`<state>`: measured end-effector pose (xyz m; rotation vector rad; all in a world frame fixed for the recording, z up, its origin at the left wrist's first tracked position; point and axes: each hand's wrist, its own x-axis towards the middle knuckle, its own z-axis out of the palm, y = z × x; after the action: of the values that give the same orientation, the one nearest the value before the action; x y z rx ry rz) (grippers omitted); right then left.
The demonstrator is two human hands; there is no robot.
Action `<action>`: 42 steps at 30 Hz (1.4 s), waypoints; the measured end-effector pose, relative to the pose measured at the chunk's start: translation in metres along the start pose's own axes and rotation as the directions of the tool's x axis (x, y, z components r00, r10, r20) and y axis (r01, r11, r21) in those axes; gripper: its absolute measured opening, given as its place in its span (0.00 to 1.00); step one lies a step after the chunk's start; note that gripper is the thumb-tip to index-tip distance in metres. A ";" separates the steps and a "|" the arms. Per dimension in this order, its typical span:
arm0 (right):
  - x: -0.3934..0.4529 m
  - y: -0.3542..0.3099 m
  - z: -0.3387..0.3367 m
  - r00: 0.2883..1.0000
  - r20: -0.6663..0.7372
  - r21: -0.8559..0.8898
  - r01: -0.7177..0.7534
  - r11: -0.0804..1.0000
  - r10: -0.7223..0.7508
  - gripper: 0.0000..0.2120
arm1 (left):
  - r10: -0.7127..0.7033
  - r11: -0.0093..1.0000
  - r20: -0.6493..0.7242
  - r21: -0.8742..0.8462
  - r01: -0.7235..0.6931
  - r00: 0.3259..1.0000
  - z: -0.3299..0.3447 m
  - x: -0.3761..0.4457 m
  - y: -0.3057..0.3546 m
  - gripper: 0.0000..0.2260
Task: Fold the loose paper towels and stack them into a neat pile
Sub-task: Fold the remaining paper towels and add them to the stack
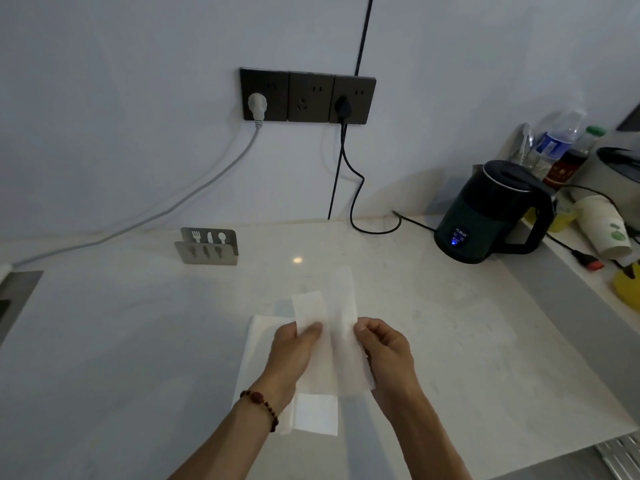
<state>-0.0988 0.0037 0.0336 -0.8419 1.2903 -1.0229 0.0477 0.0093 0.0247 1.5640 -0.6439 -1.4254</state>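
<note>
Both hands, left hand [294,348] & right hand [384,348], pinch paper towel [341,344] btwn them.

You cannot see the fingers of the left hand [294,344] or the right hand [384,344] behind the held paper towel [341,344]; only the thumbs show in front. Both forearms run out of the lower picture edge. The towels on the desk [313,415] lie partly under the left wrist and the held sheet, so you cannot count their layers. The right edge cuts off a yellow object [628,289] and a grey appliance [620,174]. The left edge cuts off a dark panel [14,299] set in the desk [138,341]. The label on the water bottle [557,140] is too blurred to read, and so is the kettle [491,213] display.
</note>
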 end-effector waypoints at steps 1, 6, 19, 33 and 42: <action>0.002 0.001 0.002 0.999 -0.018 -0.014 0.029 0.999 -0.029 0.05 | 0.037 0.999 -0.045 0.003 -0.037 0.998 -0.009 0.001 0.002 0.07; 0.008 0.008 0.018 0.997 -0.046 -0.236 0.049 0.971 -0.061 0.07 | 0.203 0.972 -0.135 0.149 -0.182 0.970 -0.068 0.008 0.012 0.08; -0.006 0.070 0.089 0.998 -0.059 -0.701 -0.027 0.713 -0.019 0.10 | 0.195 0.892 -0.185 0.443 -0.096 0.963 -0.161 0.010 -0.023 0.06; -0.005 0.077 0.083 0.993 -0.116 -0.766 -0.088 0.637 -0.003 0.10 | 0.140 0.882 -0.134 0.467 -0.062 0.981 -0.154 0.018 -0.031 0.06; -0.003 0.085 0.065 0.944 -0.304 -0.736 -0.145 0.661 -0.132 0.16 | 0.579 0.124 0.303 0.885 -0.448 0.757 -0.130 0.024 -0.055 0.21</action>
<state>-0.0235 0.0328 -0.0372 -1.3215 2.0814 -0.5982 0.1670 0.0491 -0.0437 1.8817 -1.9996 -0.2599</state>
